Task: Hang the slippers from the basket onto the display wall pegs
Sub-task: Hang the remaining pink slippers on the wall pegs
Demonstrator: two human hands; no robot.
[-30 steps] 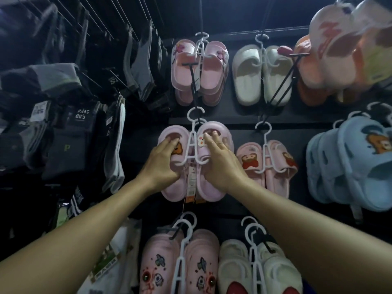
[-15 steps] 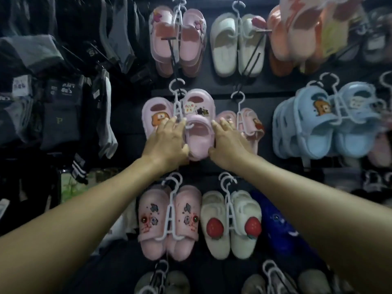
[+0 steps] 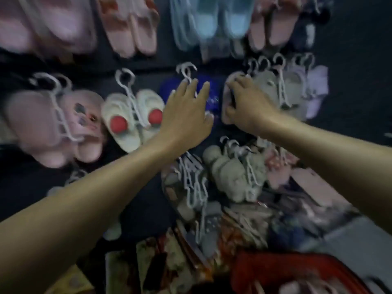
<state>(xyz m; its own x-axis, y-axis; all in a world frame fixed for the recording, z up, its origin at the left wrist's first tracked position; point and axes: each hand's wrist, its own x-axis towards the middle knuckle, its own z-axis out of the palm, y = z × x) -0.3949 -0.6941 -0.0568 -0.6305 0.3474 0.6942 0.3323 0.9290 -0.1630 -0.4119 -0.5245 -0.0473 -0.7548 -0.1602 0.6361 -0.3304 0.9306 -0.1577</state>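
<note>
A dark display wall (image 3: 356, 92) fills the view, blurred throughout and crowded with slipper pairs clipped to white plastic hangers. At the lower right edge sits the red basket (image 3: 265, 270); what it holds is too smeared to make out. Left of my arms hang a puffy pink pair (image 3: 42, 128) and a white pair with round red spots (image 3: 118, 124). My left hand (image 3: 186, 111) lies flat, fingers straight and spread, grasping nothing, over a dark blue pair (image 3: 212, 92). My right hand (image 3: 248, 102) curls round the edge of a pale slipper (image 3: 226, 117) hanging against the wall, beside a row of grey and lilac pairs. The slippers look like moulded foam — I judge them light, soft, squashy and matte, not slippery. The thin hanger hook (image 3: 186, 70) looks stiff and easily snapped, so I would hold a pair by the soles or the hanger's neck — never the hook tip.
</note>
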